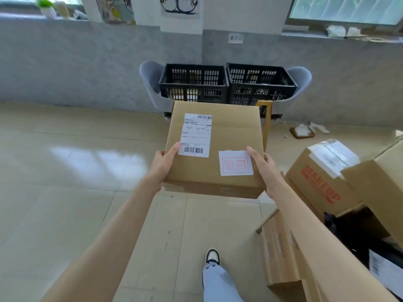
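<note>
**Cardboard parcel held at both sides above the floor**

A brown cardboard parcel is held in the air, above the tiled floor and in front of two black plastic crates. Its near left edge is gripped by the left hand, thumb laid by the shipping label. The near right edge is gripped by the right hand, thumb touching the red-stamped sticker. More cartons are stacked at the right.

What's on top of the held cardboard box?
On the cardboard box: a white shipping label with barcodes and a white sticker stamped in red. The left hand and right hand each lay a thumb on top. Contents and underside are hidden.
</note>
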Demonstrator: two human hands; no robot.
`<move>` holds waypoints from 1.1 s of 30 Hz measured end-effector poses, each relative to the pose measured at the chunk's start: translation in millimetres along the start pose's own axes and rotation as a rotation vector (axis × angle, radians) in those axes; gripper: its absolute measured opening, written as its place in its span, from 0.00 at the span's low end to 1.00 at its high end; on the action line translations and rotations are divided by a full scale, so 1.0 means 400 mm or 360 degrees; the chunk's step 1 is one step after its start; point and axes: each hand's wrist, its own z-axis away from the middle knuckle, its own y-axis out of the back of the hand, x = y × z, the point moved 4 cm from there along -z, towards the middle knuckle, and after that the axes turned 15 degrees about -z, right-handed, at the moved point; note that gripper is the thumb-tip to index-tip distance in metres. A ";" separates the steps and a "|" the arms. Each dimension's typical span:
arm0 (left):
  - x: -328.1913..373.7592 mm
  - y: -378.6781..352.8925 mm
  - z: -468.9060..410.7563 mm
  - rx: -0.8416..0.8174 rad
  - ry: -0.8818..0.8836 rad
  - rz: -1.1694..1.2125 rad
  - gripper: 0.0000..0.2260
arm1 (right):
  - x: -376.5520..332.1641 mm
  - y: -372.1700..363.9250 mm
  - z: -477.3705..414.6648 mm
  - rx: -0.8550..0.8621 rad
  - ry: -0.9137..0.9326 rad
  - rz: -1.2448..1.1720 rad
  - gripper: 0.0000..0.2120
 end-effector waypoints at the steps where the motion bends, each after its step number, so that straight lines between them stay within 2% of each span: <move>1: 0.021 0.001 -0.033 0.0019 0.0006 0.0005 0.31 | -0.013 -0.015 -0.042 -0.0019 0.0001 -0.0006 0.34; 3: 0.068 0.000 -0.096 0.0058 0.0017 0.0019 0.30 | -0.050 -0.046 -0.123 -0.0053 -0.0004 -0.0010 0.32; 11: 0.259 -0.010 -0.330 0.0177 0.0026 0.0085 0.30 | -0.213 -0.164 -0.432 -0.0184 0.0039 0.0066 0.35; 18: 0.341 0.010 -0.532 0.0216 0.0080 0.0092 0.31 | -0.264 -0.275 -0.645 -0.0213 -0.0029 0.0106 0.34; 26: 0.417 0.059 -0.867 0.0164 0.0087 0.0094 0.29 | -0.292 -0.437 -0.922 -0.0058 -0.0024 0.0159 0.34; 33: 0.566 0.144 -1.190 0.0044 0.0038 0.0040 0.31 | -0.376 -0.619 -1.156 0.0067 -0.0046 0.0138 0.34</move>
